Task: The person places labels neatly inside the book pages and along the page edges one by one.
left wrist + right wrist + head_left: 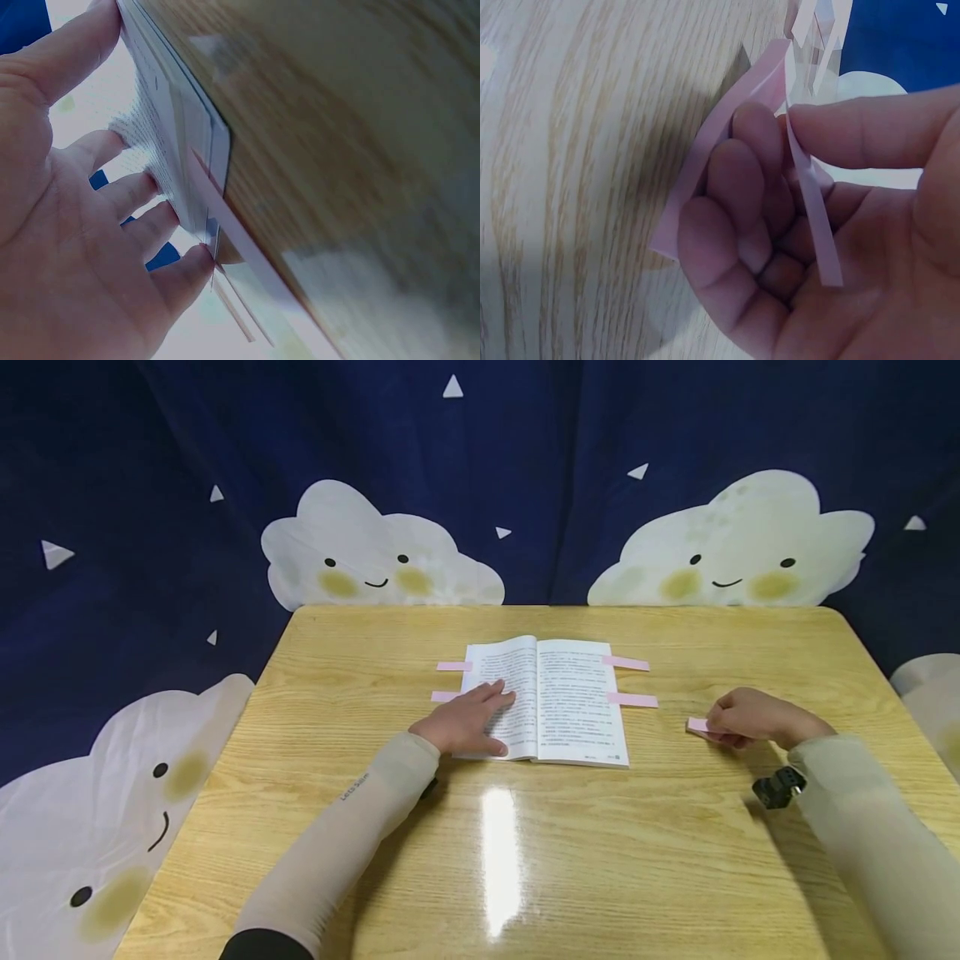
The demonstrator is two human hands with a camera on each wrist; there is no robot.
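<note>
An open book (pixel 581 718) lies on the table with printed pages showing. My left hand (pixel 468 718) rests across its left page, fingers spread; in the left wrist view the fingertips touch the page edge area of the book (pixel 176 112). Off to the right of the book, my right hand (pixel 757 717) is over a small pink sticky note pad (pixel 697 725). Seen from the right wrist, the thumb and curled fingers pinch a pink strip (pixel 817 225) that bends back from the pad (pixel 705 142), its far end still joined there.
Pink sticky strips (pixel 630 700) stick out past the book's right edge, and others (pixel 453 667) past its left edge. The wooden table (pixel 600 852) ends at a dark blue curtain (pixel 540 468) with cloud prints. A small black device (pixel 778 788) is on the right wrist.
</note>
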